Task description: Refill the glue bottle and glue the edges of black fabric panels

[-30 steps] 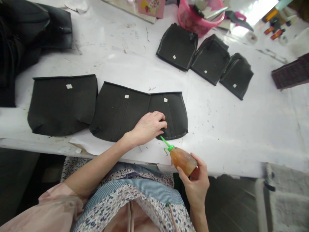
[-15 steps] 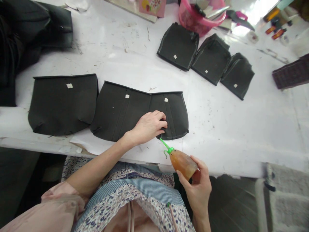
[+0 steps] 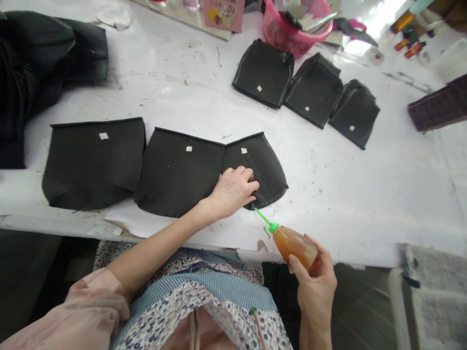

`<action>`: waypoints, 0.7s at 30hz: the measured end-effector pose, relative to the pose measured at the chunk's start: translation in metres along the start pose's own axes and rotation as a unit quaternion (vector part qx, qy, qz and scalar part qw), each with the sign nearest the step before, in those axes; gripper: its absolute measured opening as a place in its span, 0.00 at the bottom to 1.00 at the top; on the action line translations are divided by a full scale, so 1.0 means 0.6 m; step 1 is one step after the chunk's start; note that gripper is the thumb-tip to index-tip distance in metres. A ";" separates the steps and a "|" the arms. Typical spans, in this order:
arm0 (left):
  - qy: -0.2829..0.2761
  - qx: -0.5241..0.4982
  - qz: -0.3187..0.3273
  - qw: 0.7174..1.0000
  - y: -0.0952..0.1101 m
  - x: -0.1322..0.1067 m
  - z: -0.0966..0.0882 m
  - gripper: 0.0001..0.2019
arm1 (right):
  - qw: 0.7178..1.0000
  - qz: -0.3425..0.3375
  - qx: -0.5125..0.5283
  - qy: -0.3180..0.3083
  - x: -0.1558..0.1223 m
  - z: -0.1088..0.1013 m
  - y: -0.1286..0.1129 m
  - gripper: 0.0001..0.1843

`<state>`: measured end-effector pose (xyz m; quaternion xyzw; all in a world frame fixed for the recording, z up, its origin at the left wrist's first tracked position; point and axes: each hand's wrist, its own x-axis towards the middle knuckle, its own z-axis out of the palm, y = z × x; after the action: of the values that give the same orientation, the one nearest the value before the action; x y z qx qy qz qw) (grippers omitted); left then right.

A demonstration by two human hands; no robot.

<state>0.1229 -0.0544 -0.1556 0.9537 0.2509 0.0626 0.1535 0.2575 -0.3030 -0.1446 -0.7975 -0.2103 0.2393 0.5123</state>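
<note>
My left hand (image 3: pixel 233 189) lies on a black leather panel (image 3: pixel 264 163), fingers curled and pressing its lower edge near the table front. That panel overlaps a second black panel (image 3: pixel 178 170) to its left. My right hand (image 3: pixel 315 282) grips an amber glue bottle (image 3: pixel 294 244) with a green nozzle; the nozzle tip points at the panel's lower right edge, just short of it. A third black panel (image 3: pixel 93 163) lies further left. Each panel carries a small white tag.
Three smaller black pieces (image 3: pixel 314 90) lie in a row at the back right. A pink basket (image 3: pixel 292 29) with tools stands behind them. Black bags (image 3: pixel 40 58) sit at the far left, a dark woven box (image 3: pixel 438 104) at the right on the white table (image 3: pixel 365 194).
The right-hand panel has turned clockwise under my left hand, so its top edge now slants. My right hand and the bottle have shifted right and slightly down.
</note>
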 end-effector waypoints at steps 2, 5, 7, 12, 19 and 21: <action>0.001 0.016 0.002 1.000 0.009 0.016 0.004 0.10 | 0.999 0.001 0.006 0.033 0.004 -0.009 0.005 0.31; 0.001 0.023 0.006 1.000 0.020 0.042 0.012 0.12 | 0.997 -0.014 0.003 0.070 0.007 -0.017 0.010 0.32; 0.002 0.022 0.003 1.000 0.027 0.056 0.018 0.12 | 0.995 -0.029 -0.008 0.091 0.007 -0.018 0.011 0.32; 0.002 0.011 -0.012 1.000 0.040 0.075 0.027 0.12 | 0.994 -0.052 -0.034 0.088 0.005 -0.006 0.006 0.35; 0.010 0.001 -0.026 1.000 0.045 0.084 0.029 0.13 | 0.985 -0.125 -0.093 0.078 0.003 0.010 0.012 0.33; 0.003 -0.003 -0.023 1.000 0.044 0.085 0.026 0.13 | 0.974 -0.160 -0.135 0.092 0.004 0.013 0.015 0.33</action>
<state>0.1825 -0.0548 -0.1597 0.9471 0.2727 0.0624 0.1573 0.2558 -0.2994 -0.1560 -0.8339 -0.3177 0.0496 0.4486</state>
